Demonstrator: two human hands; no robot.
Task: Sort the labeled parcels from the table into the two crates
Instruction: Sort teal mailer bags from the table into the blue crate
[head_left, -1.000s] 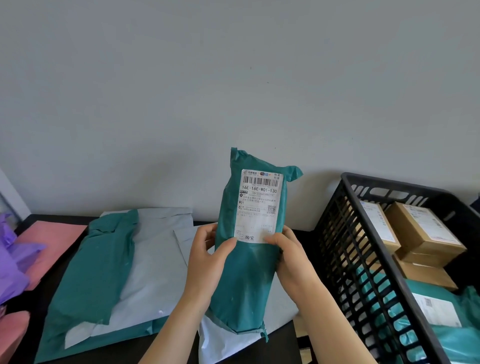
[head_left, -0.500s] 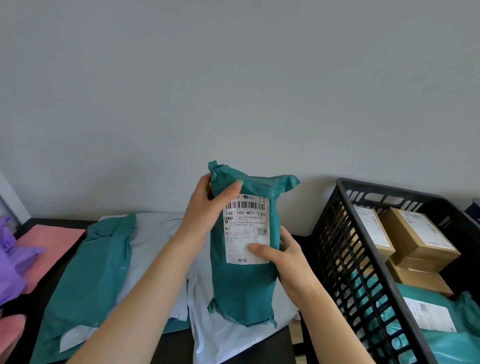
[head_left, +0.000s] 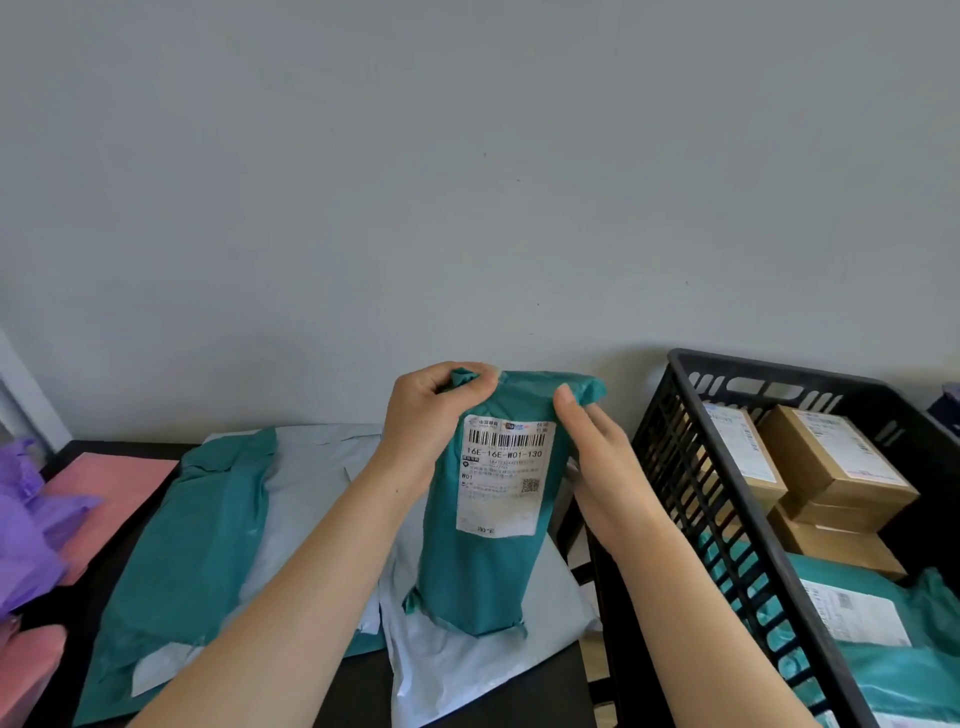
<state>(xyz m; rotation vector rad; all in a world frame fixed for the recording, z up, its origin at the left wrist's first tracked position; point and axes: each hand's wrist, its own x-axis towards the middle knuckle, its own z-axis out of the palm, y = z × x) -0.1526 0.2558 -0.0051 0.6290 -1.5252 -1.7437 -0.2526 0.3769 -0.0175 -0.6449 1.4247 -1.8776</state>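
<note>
Holding a teal parcel (head_left: 480, 582) upright in mid-view, just left of a black crate (head_left: 670, 467) and outside it. Gripping its crumpled top left corner with the left hand (head_left: 423, 415), fingers curled over the fold. Clasping its top right edge with the right hand (head_left: 597, 457), thumb on the front near the corner, fingers behind. Hands apart, one at each side of the parcel's top.

Showing toward the camera a white label (head_left: 506, 475): barcode, "16E-16E-W01-130", a QR code, and small print too fine to read. Below the parcel's foot, a grey mailer (head_left: 467, 670); cannot tell whether touching it or just above.

Lying flat on the dark surface (head_left: 358, 693), left of the arms: a teal mailer (head_left: 182, 545) overlapping a second grey mailer (head_left: 311, 483). Farther left, a pink mailer (head_left: 119, 488) and a purple bag (head_left: 26, 525) at the frame edge.

Inside the crate: stacked brown boxes (head_left: 836, 467) with labels, toward the back, and a labelled teal bag (head_left: 893, 675) nearer. Behind everything, a plain grey wall (head_left: 467, 156).
</note>
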